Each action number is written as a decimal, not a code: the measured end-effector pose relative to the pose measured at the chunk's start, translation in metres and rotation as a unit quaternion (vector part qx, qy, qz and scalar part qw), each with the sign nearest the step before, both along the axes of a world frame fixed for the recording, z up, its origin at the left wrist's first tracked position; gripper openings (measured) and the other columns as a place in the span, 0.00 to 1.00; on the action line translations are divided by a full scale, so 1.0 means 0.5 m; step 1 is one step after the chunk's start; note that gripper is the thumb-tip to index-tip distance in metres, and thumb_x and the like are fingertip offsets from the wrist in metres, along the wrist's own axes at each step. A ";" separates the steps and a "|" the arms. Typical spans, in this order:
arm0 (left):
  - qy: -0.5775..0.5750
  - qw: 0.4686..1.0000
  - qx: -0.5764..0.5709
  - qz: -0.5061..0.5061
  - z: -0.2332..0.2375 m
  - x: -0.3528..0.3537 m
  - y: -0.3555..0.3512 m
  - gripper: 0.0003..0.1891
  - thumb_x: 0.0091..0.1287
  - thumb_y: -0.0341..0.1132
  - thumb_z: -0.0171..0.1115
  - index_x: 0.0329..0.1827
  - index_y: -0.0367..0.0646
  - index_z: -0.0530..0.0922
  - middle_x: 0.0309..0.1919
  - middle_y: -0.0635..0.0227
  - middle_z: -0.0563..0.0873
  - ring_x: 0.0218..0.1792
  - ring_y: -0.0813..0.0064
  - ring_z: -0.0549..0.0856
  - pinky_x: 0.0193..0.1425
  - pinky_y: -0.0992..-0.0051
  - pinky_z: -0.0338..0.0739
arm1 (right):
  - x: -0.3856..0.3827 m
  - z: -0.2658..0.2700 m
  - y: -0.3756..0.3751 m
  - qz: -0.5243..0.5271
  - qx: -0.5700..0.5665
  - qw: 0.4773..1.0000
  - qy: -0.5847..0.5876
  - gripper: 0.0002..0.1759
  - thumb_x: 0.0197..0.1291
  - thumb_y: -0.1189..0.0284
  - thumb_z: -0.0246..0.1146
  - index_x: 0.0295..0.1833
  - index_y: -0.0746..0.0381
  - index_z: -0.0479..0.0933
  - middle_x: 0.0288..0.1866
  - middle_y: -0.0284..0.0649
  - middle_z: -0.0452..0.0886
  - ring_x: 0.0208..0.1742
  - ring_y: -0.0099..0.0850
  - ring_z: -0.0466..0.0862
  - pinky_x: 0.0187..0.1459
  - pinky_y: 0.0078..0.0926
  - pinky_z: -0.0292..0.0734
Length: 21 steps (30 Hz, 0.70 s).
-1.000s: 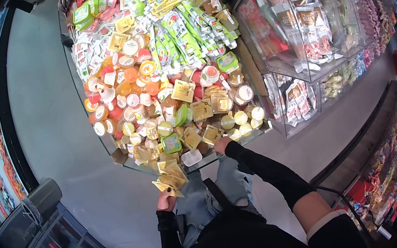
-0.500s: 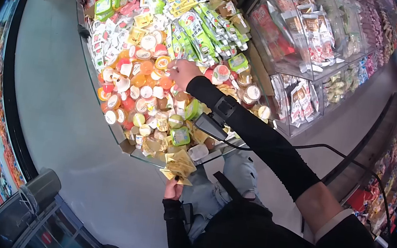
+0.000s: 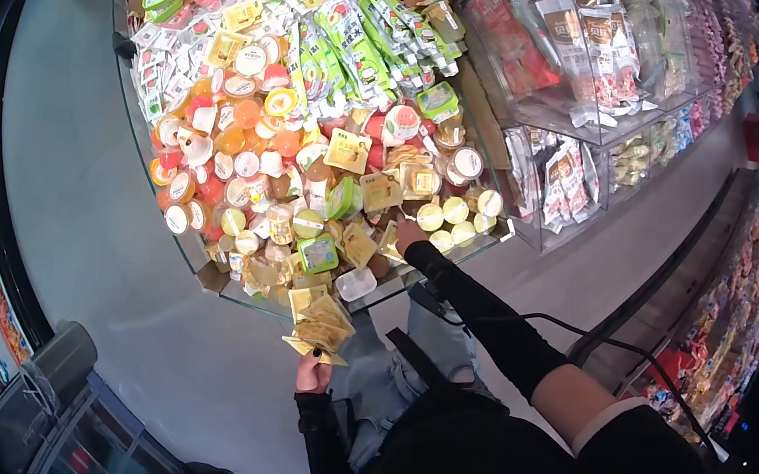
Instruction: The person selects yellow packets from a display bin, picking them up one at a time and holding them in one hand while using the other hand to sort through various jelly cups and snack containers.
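Near the bin's front edge, my left hand [image 3: 313, 378] is closed on a fanned stack of yellow packets [image 3: 320, 323], thumb on top. My right hand [image 3: 410, 233] is low over the goods at the bin's front right, beside a tilted yellow packet [image 3: 388, 239]. Its fingers are mostly hidden, so their grip does not show. More yellow packets lie to its left, one of them a square yellow packet [image 3: 348, 151] on top of the pile. Round pale-green-lidded cups [image 3: 456, 211] sit just right of the hand. A green-rimmed cup [image 3: 318, 253] lies between both hands.
The glass-sided bin [image 3: 145, 170] holds jelly cups, green pouches [image 3: 348, 36] and small white sachets [image 3: 167, 65]. Clear acrylic boxes [image 3: 547, 130] of packaged snacks adjoin it on the right. A black cable [image 3: 578, 328] runs from my right forearm. Stocked shelves line both sides.
My right hand has moved from the middle of the pile toward me and right, to the bin's front right. My left hand keeps the yellow packets. The view has shifted slightly.
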<state>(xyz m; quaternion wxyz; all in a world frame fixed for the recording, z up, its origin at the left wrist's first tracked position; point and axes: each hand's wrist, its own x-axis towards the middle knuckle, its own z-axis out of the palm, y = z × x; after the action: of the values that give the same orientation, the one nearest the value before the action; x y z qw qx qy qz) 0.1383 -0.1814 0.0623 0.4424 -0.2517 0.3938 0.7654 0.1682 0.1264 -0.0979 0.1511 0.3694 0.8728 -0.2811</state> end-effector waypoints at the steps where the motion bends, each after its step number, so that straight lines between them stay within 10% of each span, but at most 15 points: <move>1: 0.010 1.000 0.005 0.008 0.005 0.003 0.003 0.30 0.54 0.35 0.60 0.59 0.40 0.61 0.56 0.64 0.70 0.57 0.65 0.69 0.63 0.61 0.60 | -0.009 0.019 -0.001 0.024 -0.001 0.998 -0.056 0.12 0.50 0.75 0.53 0.41 0.66 0.71 0.46 0.49 0.74 0.44 0.45 0.76 0.44 0.36 0.73; 3: 0.021 1.000 0.010 0.018 0.008 0.005 0.007 0.30 0.53 0.35 0.60 0.60 0.40 0.61 0.56 0.64 0.69 0.57 0.65 0.69 0.63 0.61 0.60 | -0.036 0.091 0.010 0.174 0.042 0.969 -0.168 0.10 0.54 0.73 0.49 0.37 0.65 0.73 0.44 0.46 0.74 0.44 0.40 0.78 0.39 0.35 0.75; 8: -0.041 0.996 0.033 0.068 0.007 0.009 0.001 0.28 0.53 0.29 0.59 0.58 0.40 0.61 0.53 0.64 0.72 0.54 0.68 0.71 0.59 0.70 0.64 | -0.020 0.146 0.033 0.108 0.007 0.986 -0.124 0.09 0.54 0.72 0.49 0.37 0.59 0.74 0.40 0.43 0.74 0.37 0.38 0.78 0.38 0.35 0.74; 15: -0.043 0.997 0.040 0.047 0.005 0.001 0.017 0.28 0.53 0.29 0.59 0.58 0.40 0.62 0.52 0.65 0.72 0.53 0.69 0.72 0.57 0.70 0.66 | -0.128 0.196 0.099 0.140 0.140 0.975 0.099 0.05 0.47 0.72 0.55 0.26 0.61 0.74 0.38 0.42 0.71 0.40 0.39 0.76 0.41 0.32 0.71; 17: -0.035 0.998 0.028 0.033 0.014 -0.002 0.021 0.29 0.52 0.29 0.60 0.58 0.40 0.62 0.52 0.65 0.72 0.53 0.69 0.71 0.58 0.70 0.66 | -0.167 0.197 0.120 0.182 0.194 0.909 0.320 0.04 0.43 0.73 0.57 0.25 0.61 0.75 0.39 0.42 0.72 0.41 0.38 0.75 0.44 0.32 0.70; 21: -0.031 0.998 0.027 0.039 0.015 -0.005 0.023 0.29 0.52 0.30 0.60 0.59 0.40 0.61 0.53 0.65 0.72 0.54 0.69 0.71 0.58 0.70 0.65 | -0.208 0.176 0.134 0.226 -0.004 0.971 0.077 0.05 0.41 0.73 0.59 0.26 0.62 0.75 0.35 0.42 0.74 0.42 0.39 0.75 0.42 0.33 0.71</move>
<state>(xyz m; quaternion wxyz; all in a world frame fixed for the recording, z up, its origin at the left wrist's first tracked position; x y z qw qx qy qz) 0.1360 -0.1701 0.0697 0.4304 -0.2783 0.3493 0.7844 0.0643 0.1933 -0.0100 0.1444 0.1391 0.9416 -0.2704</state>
